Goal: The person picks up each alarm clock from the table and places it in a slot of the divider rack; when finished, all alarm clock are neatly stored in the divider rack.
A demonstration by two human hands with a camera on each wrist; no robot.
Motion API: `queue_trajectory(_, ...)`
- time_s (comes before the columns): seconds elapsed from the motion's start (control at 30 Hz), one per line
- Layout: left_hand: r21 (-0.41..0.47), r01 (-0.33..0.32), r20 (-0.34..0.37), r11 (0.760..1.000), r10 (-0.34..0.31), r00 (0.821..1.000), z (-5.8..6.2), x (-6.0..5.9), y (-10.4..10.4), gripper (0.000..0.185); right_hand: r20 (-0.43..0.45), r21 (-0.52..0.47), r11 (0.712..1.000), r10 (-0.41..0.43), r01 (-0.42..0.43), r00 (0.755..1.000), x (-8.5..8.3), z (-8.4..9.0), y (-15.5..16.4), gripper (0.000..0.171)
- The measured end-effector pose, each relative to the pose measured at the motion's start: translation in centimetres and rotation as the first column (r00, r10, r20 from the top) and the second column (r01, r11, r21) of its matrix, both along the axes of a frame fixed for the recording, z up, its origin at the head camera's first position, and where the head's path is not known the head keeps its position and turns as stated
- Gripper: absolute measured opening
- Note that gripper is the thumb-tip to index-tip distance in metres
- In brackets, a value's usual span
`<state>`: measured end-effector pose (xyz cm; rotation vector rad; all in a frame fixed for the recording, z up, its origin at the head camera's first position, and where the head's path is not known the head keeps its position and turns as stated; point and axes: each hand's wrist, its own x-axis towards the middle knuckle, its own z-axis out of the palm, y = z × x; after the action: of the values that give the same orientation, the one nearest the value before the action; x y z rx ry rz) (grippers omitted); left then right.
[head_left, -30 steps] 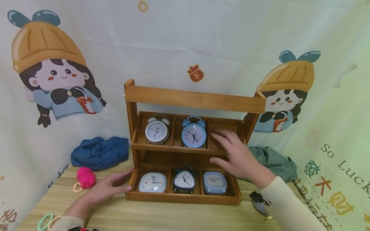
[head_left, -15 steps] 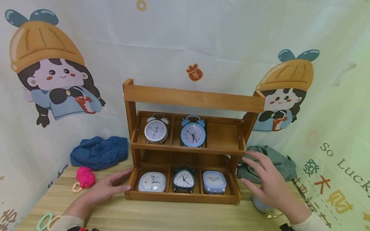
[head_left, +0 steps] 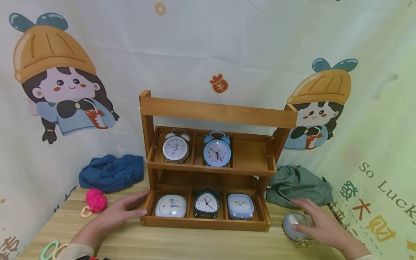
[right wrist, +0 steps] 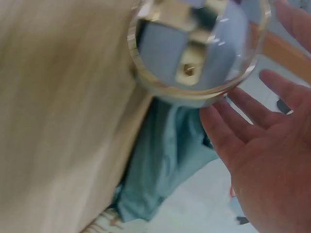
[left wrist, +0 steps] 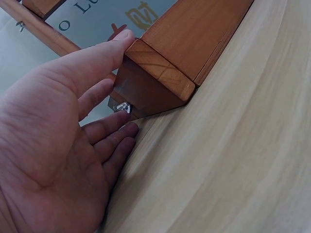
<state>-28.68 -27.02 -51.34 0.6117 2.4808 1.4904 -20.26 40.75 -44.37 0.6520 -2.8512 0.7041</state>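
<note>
My left hand point(head_left: 117, 212) rests against the left end of a two-tier wooden shelf point(head_left: 204, 224), its thumb at the front corner in the left wrist view. My right hand point(head_left: 321, 224) is at a round silvery-blue object point(head_left: 290, 227) on the table, fingers extended and thumb in front of it. In the right wrist view that object shows a gold rim and gold-coloured parts; firm contact cannot be told. On the upper tier stand a white twin-bell alarm clock point(head_left: 176, 148) and a blue one point(head_left: 217, 153). The lower tier holds a white clock point(head_left: 170, 206), a dark triangular clock point(head_left: 206, 204) and a blue square clock point(head_left: 241, 206).
Blue cloth point(head_left: 111, 173) and a pink yarn ball point(head_left: 96, 200) lie left of the shelf. Green cloth point(head_left: 300, 184) lies behind my right hand. Coloured rings point(head_left: 49, 250) sit at the front left. A printed curtain point(head_left: 191, 39) hangs behind.
My right hand has moved from the upper right compartment, out past the shelf's right side, and down to the round object. My left hand has stayed at the shelf's left end.
</note>
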Motion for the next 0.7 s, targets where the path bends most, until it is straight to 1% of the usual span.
queue_trajectory(0.03,0.001,0.000,0.002,1.000,0.000,1.000,0.0,0.0,0.0,0.072,0.045,-0.006,1.000,0.004,-0.003,0.999,-0.1,-0.2,0.4,0.066)
queue_trajectory(0.13,0.004,-0.001,0.013,1.000,0.001,1.000,-0.1,-0.1,0.0,0.073,0.135,-0.027,0.999,0.032,-0.028,0.990,-0.4,-0.8,1.2,0.067)
queue_trajectory(0.2,0.006,-0.003,0.020,1.000,0.003,1.000,-0.1,-0.1,-0.1,0.072,0.176,-0.038,0.998,0.052,-0.046,0.983,-0.5,-1.2,1.6,0.068)
queue_trajectory(0.27,0.008,-0.002,0.020,1.000,0.002,1.000,-0.2,-0.2,-0.1,0.072,0.220,-0.069,0.996,0.071,-0.057,0.973,-0.6,-1.4,1.9,0.069)
queue_trajectory(0.37,0.010,0.000,0.016,1.000,-0.001,1.000,-0.2,-0.2,-0.1,0.072,0.285,-0.103,0.994,0.073,-0.045,0.956,-0.8,-1.6,2.3,0.073)
queue_trajectory(0.43,0.010,0.002,0.014,1.000,-0.002,1.000,-0.2,-0.2,-0.1,0.072,0.317,-0.109,0.994,0.061,-0.027,0.946,-1.0,-1.7,2.4,0.076)
queue_trajectory(0.57,0.011,-0.001,0.023,1.000,0.000,1.000,-0.2,-0.3,-0.1,0.072,0.349,-0.115,0.993,0.053,-0.014,0.936,-1.3,-1.6,2.6,0.080)
queue_trajectory(0.7,0.008,-0.002,0.026,1.000,0.002,1.000,-0.2,-0.2,-0.1,0.072,0.361,-0.131,0.991,0.039,0.009,0.932,-1.3,-1.6,2.5,0.080)
